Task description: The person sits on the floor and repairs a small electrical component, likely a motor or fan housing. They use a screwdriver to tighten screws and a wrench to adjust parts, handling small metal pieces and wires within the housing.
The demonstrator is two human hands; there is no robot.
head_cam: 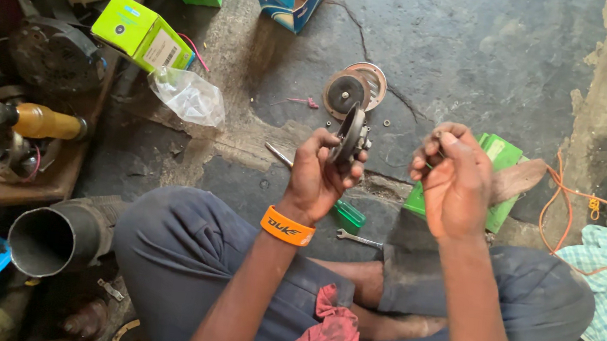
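At the far left a wide dark metal pipe (59, 240) lies with its open mouth toward the camera, smooth and dull, beside a wooden shelf (13, 183) crowded with round, greasy machine parts. Just above, a bright green cardboard box (141, 32) and a crumpled clear plastic bag (190, 96) sit on the rough, cracked concrete floor (478, 54).

The left hand (321, 176), with an orange band at the wrist, is clenched around a dark round metal disc part (351, 134), held upright on edge above the lap. Its grip sits low on the rim, so the heavy, oily-looking disc could slip and drop onto the concrete. Behind it, two more discs (356, 90), one dark and one shiny, lie flat on the floor.

A small spanner (358, 238) and a green-handled screwdriver (347, 213) rest by the knee.

The right hand (451, 181) is curled with fingertips pinched, possibly on some tiny fastener, though the view is too poor to tell what. Anything that small could vanish into the floor cracks if it falls. A flat green box (501, 156) lies beyond, and an orange wire (573, 219) loops at the right.
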